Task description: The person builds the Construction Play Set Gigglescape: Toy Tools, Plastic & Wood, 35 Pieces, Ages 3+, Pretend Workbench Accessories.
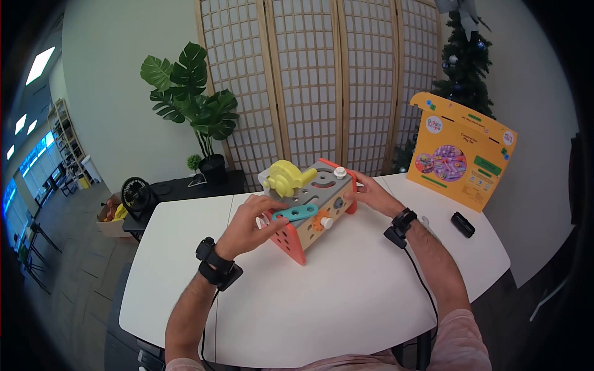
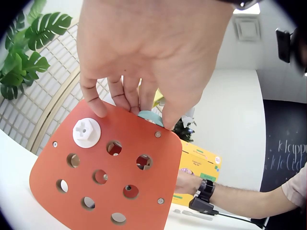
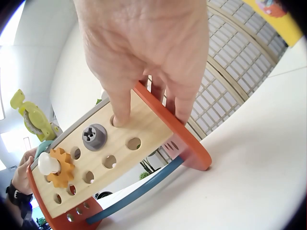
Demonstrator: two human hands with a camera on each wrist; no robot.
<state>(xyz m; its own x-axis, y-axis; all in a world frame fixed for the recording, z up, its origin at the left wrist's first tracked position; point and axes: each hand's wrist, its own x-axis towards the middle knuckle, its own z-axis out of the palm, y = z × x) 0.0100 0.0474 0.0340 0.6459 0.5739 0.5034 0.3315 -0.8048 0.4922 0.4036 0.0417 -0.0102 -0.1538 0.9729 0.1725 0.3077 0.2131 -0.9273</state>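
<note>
A toy workbench (image 1: 332,216) stands on the table, with red end panels, a grey top and a light wooden front. My left hand (image 1: 252,224) holds its near-left end, thumb beside a teal perforated strip (image 1: 296,213) and fingers over the red panel's (image 2: 108,167) upper edge. At the other end, my right hand (image 3: 148,57) grips the bench, its thumb at a hole in the wooden front and its fingers behind the red panel. A yellow toy piece (image 1: 286,178) rises from the top. A grey screw (image 3: 94,137) and an orange gear (image 3: 61,167) with a white bolt sit on the front.
An orange product box (image 1: 461,151) stands at the table's back right. A black object (image 1: 463,224) lies near the right edge. Behind are a potted plant (image 1: 201,102), a folding screen (image 1: 309,80) and a black fan (image 1: 137,194). Cables run from both wrist cameras.
</note>
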